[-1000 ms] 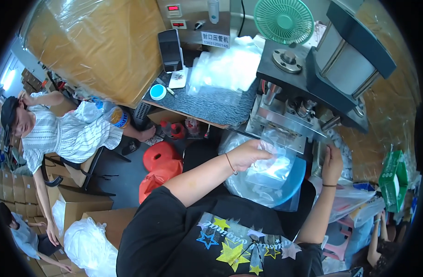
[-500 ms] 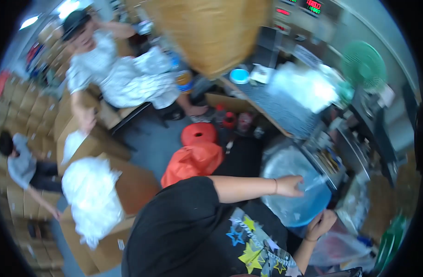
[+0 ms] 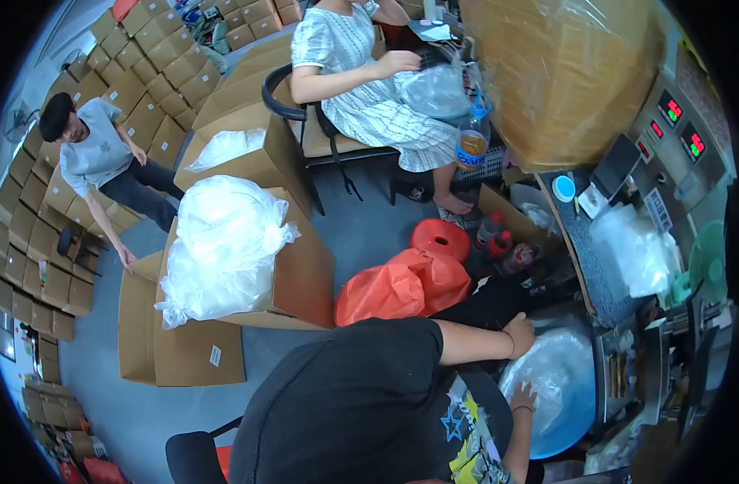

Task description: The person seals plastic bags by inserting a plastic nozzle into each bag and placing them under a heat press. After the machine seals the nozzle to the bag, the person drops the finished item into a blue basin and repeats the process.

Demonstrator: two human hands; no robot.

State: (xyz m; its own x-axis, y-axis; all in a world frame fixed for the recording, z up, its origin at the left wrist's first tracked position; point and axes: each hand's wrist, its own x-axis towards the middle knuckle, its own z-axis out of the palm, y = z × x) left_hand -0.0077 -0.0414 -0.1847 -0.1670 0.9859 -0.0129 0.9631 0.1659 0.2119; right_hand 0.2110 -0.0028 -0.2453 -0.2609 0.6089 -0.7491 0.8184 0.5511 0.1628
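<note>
At the lower right of the head view, the left hand [image 3: 519,332] curls beside the blue basin [image 3: 578,418] (whether gripping anything, I cannot tell), while the right hand [image 3: 524,395] spreads its fingers against clear plastic [image 3: 553,371] lying inside.

Dark grey worktop [image 3: 581,254] partly covered by clear plastic bags [image 3: 634,250] and a blue-topped round container [image 3: 563,189], grey floor [image 3: 91,347] occupied by open cartons [image 3: 196,351], blue basin [image 3: 578,423] filled with transparent film [image 3: 551,371]

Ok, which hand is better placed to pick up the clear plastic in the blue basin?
Probably the right hand: its fingers reach over the clear plastic inside the blue basin, while the left hand is by the basin's edge.
</note>
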